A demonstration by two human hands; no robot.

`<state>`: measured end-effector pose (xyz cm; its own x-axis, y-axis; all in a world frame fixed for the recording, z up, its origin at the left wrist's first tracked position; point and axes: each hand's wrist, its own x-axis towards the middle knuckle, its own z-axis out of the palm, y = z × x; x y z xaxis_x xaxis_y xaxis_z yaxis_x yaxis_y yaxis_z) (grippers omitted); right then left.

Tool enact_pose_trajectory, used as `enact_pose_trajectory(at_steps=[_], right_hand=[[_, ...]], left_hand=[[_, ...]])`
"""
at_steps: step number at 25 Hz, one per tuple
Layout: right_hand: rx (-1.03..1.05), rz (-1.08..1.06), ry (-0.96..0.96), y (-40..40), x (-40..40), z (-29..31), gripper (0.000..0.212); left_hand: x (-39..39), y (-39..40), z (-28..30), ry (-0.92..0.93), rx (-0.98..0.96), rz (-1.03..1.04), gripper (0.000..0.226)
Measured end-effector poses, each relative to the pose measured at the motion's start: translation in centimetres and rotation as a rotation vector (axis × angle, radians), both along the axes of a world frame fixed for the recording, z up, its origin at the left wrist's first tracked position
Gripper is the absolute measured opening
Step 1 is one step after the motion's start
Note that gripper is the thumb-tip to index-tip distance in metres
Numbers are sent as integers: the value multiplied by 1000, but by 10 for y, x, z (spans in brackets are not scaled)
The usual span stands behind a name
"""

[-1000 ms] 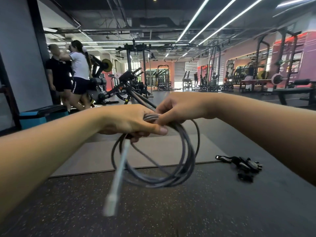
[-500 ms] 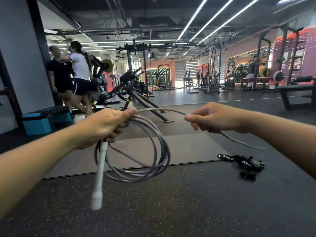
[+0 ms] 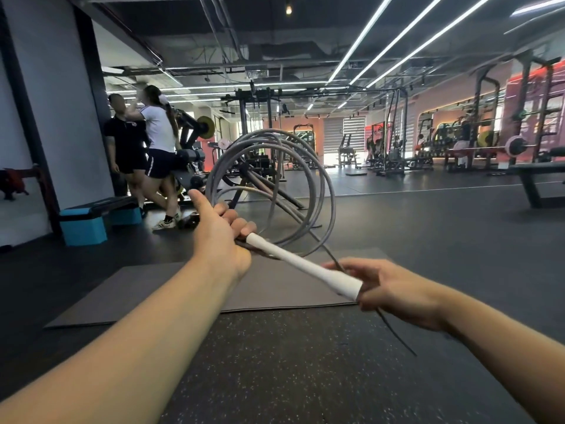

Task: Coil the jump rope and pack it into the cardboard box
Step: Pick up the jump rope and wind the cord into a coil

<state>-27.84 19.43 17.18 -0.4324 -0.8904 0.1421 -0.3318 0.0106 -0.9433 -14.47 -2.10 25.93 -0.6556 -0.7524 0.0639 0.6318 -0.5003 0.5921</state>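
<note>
The grey jump rope (image 3: 321, 191) is wound into several loops that stand upright above my left hand (image 3: 220, 237), which grips the bundle at its base. Its white handle (image 3: 305, 267) slants down to the right from that fist. My right hand (image 3: 397, 292) touches the handle's wide end and pinches a loose strand of rope that trails down past the wrist. No cardboard box is in view.
A grey exercise mat (image 3: 183, 289) lies on the dark speckled floor below my hands. Two people (image 3: 143, 148) stand at the left by a blue step platform (image 3: 88, 221). Weight racks and benches (image 3: 458, 154) fill the back and right of the gym.
My left hand has turned the coil from hanging down to standing upright, swinging the white handle up to the right. My right hand dropped lower and now meets the handle's end.
</note>
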Motion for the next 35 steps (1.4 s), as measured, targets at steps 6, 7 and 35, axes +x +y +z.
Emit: enact_pose_trajectory(at_steps=[6, 7, 35], right_hand=[[-319, -83, -128, -56, 57, -8, 74], [-409, -121, -197, -64, 57, 2, 71], [259, -183, 658, -45, 53, 111, 22]], left_hand=[[-16, 33, -15, 32, 76, 35, 55], [-16, 37, -21, 21, 75, 32, 55], [-5, 33, 16, -318, -2854, 930, 98]])
